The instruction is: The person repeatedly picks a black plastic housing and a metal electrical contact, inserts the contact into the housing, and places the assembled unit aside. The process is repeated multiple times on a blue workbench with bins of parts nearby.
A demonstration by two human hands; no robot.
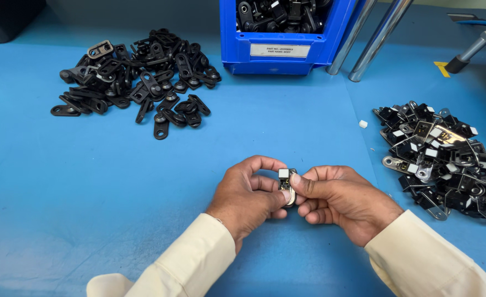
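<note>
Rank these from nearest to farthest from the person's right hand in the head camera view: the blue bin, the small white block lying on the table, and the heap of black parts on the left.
From the right hand:
1. Small white block, just up and right on the table.
2. Blue bin, at the far edge, up top.
3. Heap of black parts, far across to the upper left.

Small metal part (287,186) mostly behind fingers (303,187); blue bin (279,38) cut off by top edge.

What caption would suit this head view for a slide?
Both hands, left and right, pinch a small metal part above a blue table, piles of parts either side.
</note>
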